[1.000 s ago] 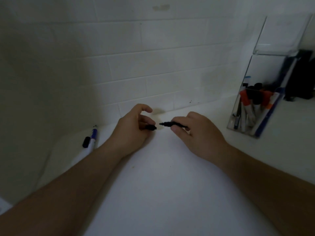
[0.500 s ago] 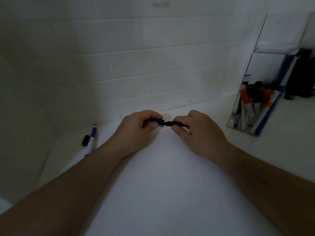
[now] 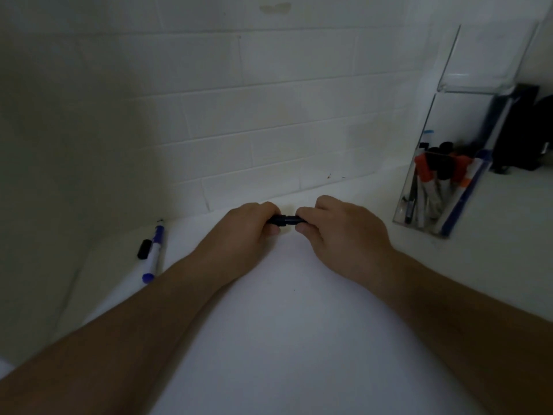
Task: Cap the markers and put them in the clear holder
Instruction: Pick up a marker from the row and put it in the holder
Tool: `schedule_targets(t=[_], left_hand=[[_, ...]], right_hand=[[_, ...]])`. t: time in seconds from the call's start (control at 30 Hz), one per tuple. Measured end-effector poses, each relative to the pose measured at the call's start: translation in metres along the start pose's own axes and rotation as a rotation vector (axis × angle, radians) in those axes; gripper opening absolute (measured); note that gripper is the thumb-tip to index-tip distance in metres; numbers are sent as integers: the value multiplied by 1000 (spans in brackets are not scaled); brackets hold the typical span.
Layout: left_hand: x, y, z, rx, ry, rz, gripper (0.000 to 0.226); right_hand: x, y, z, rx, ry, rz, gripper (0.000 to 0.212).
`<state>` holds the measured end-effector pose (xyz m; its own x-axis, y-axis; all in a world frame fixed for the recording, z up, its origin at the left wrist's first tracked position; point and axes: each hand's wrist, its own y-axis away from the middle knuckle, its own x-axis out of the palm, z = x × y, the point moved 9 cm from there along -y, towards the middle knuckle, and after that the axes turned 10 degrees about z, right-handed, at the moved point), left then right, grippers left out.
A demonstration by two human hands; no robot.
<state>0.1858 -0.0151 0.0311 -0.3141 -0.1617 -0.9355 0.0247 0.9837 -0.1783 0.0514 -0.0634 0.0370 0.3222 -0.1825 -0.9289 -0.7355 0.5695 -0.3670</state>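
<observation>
A black marker (image 3: 284, 219) lies level between my two hands above the white counter, only its short middle showing. My left hand (image 3: 248, 227) grips its cap end and my right hand (image 3: 341, 229) grips the barrel end, fingers curled round it. At the far left a white marker with a blue cap end (image 3: 155, 253) lies uncapped on the counter, its tip toward the wall. A loose black cap (image 3: 144, 249) lies just left of it. The clear holder (image 3: 466, 121) stands at the right against the wall with several capped markers inside.
A white tiled wall (image 3: 269, 115) runs close behind my hands. A dark object (image 3: 517, 130) stands behind the holder at the far right. The white counter (image 3: 299, 339) stretches toward me between my forearms.
My hands came together. The cap in my left hand and the marker in my right, apart a second ago, are now joined in one black piece between both hands.
</observation>
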Motion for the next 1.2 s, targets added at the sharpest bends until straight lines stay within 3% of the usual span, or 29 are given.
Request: schedule_targets(t=[0.2,0.33,0.5,0.57,0.7,0.8,0.87,0.93,1.07,1.2], left_hand=[[-6,1,-10,53,-84,-100,15],[-1,2,-14,92,-105,-86,14],[6,1,-17,102,-55,-73,21],[6,1,-22,104,-26,-75,30],[-10,6,-21,50,100,-161,22],[-11,10,-25,58,155,-179,43],[-13,12,-32,91,223,-199,60],[-12,14,-40,148,209,-208,66],[2,18,-70,318,48,-131,55],[15,25,-85,392,-2,-90,48]], right_hand=[[3,2,-1,39,-37,54,27],[5,6,0,20,-80,89,28],[4,3,-1,-40,-18,65,39],[0,1,2,-64,62,22,35],[-5,-1,5,-93,1,94,27],[-27,-2,2,-88,53,73,27],[-49,1,-14,-31,-54,83,22],[-80,9,-38,53,-152,-14,19],[-156,38,-88,251,-272,-358,24],[-186,45,-104,305,-146,-407,23]])
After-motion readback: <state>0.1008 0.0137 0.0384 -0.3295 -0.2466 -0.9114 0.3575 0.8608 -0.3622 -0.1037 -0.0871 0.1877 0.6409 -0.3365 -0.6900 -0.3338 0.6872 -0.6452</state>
